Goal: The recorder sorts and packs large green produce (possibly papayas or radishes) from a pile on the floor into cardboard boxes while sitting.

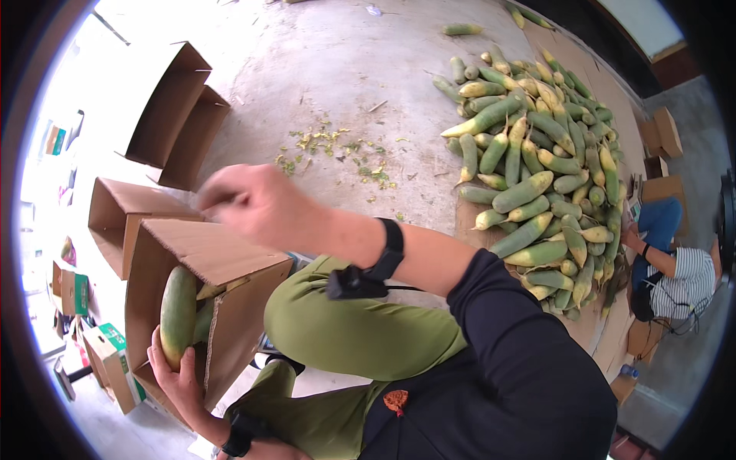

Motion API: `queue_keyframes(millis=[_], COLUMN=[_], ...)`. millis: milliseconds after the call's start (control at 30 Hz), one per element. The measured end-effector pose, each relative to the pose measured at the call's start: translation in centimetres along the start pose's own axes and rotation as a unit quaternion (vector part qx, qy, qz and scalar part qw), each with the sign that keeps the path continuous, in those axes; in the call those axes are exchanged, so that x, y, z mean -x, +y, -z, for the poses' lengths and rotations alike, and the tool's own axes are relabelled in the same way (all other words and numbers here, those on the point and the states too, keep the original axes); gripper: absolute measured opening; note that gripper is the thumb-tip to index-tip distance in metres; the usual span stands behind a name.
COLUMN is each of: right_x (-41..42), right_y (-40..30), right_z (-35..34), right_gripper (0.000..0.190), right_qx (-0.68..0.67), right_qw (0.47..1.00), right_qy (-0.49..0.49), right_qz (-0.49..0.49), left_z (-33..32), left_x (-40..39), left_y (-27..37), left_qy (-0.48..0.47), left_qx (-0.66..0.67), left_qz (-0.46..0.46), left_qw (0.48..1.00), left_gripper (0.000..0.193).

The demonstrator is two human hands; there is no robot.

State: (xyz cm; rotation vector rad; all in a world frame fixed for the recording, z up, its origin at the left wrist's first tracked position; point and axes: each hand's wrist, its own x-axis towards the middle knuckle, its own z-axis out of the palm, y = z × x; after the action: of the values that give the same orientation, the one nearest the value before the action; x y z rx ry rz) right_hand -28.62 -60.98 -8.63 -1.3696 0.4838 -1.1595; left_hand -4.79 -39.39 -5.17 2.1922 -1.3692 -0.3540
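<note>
My left hand [179, 376] grips the lower end of a large green radish [179, 313], which stands nearly upright at the opening of a cardboard box [244, 339]. More radishes show partly inside that box, behind its flap. Above the box's raised flap [210, 247] is my right hand [247, 201], blurred, with its fingers curled; whether it holds anything cannot be made out. Both wrists wear black bands, and the right one carries a small black device [356, 282].
A big heap of green radishes [535, 172] lies on cardboard at the right. Open cardboard boxes [167, 109] stand at the upper left. Leaf scraps [333, 149] litter the concrete floor. Another person [678, 276] sits beyond the heap, at the right edge. Green-and-brown cartons [109, 362] stand lower left.
</note>
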Motion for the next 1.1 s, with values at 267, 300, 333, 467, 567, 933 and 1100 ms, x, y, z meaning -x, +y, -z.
queue_keyframes(millis=[267,300,333,467,567,933,1100], right_x=[19.1,22.5,25.5,34.3,37.1,39.1,41.5], right_y=[13.2,14.2,14.2,11.6,6.4,-5.8,-4.9], right_z=[20.1,22.3,24.0,30.9,35.3,43.4,43.4], right_gripper=[0.019,0.019,0.019,0.017,0.020,0.041,0.037], right_qx=[0.343,0.373,0.400,0.513,0.633,0.717,0.721], right_qw=[0.882,0.858,0.837,0.711,0.606,0.354,0.310], right_qy=[0.121,0.122,0.130,0.205,0.247,0.315,0.293], right_qz=[-0.300,-0.332,-0.348,-0.435,-0.414,-0.512,-0.546], left_z=[-0.8,-0.5,-0.2,0.7,1.0,0.9,0.9], left_x=[-0.4,-0.3,0.0,0.5,0.6,1.1,1.0], left_y=[0.5,-0.1,-0.8,-2.4,-3.2,-4.5,-4.0], left_qy=[0.058,0.077,0.072,0.126,0.181,0.215,0.190], left_qx=[-0.026,-0.019,-0.020,-0.154,-0.167,-0.247,-0.262], left_qz=[-0.011,-0.010,-0.011,-0.082,-0.109,-0.103,-0.089], left_qw=[0.998,0.997,0.997,0.976,0.963,0.939,0.942], left_gripper=[0.047,0.044,0.044,0.032,0.028,0.024,0.023])
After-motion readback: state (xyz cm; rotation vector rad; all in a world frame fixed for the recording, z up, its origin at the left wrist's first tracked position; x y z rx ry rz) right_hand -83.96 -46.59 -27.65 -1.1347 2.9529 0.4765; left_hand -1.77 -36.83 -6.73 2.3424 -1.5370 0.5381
